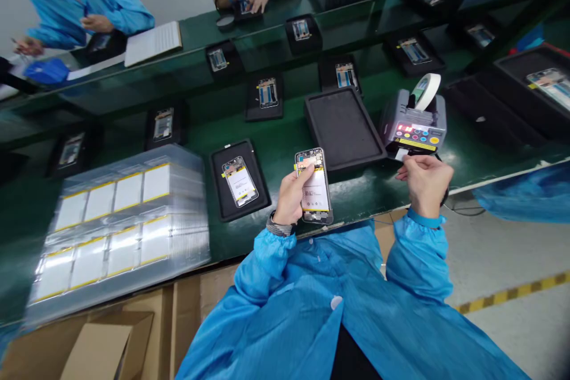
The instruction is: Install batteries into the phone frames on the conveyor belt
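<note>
My left hand [291,195] is closed round the left edge of an opened phone [317,190], its thumb lying over the upper part. The phone's white battery and circuit board face up. At the front of a grey tape dispenser [415,122], my right hand [425,181] pinches a short piece of white tape [401,154] at the outlet. A white tape roll [427,92] sits in the top of the dispenser. Between the hands and just beyond them is a black foam tray [345,124]. Another opened phone [240,181] lies in a black tray to the left.
A stack of clear plastic trays [189,214] with several white batteries stands at the left. Several black trays with opened phones, such as one tray [263,111], line the green bench. Two people in blue work across the bench. A cardboard box [95,350] is below.
</note>
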`<state>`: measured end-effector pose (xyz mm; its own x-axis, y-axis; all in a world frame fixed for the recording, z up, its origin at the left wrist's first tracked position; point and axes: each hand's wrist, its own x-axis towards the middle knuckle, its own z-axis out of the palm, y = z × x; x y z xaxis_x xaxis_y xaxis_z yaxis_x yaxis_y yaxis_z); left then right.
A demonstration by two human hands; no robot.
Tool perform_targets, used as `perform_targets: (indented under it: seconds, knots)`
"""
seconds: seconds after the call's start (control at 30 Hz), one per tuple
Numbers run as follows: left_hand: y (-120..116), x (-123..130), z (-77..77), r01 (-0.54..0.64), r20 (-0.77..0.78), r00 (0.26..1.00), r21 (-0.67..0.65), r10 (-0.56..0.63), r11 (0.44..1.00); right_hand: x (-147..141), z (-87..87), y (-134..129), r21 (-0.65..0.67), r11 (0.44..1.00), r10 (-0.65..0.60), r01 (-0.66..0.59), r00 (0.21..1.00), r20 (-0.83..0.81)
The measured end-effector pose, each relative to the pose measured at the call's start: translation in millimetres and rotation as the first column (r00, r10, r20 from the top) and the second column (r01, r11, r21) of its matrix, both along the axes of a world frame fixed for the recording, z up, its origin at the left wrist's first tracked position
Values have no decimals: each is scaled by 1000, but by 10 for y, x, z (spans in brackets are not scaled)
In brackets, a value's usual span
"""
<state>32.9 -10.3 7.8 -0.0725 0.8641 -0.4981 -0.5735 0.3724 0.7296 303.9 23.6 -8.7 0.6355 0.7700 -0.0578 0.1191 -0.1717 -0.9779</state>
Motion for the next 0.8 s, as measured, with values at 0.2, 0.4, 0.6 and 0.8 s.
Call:
perform_targets:
  seconds: [0.2, 0.4, 0.6, 0.8]
  knots:
    - [-10, -137, -25, 112, -5, 994, 98, -112, 989, -322, 280, -349, 84, 969, 239, -233, 968, -81]
    - [-99, -108, -40, 83, -127, 990, 236, -54, 968, -934, 421, -592, 71, 835, 547, -546, 807, -224]
    - [-101, -70, -11, 29, -233, 971, 354, 58, 935, -1169, 405, -602, 53, 780, 614, -623, 748, -252]
    - [-67, -100, 30, -26, -248, 960, 393, 133, 919, -1185, 421, -641, 28, 747, 653, -665, 724, -220]
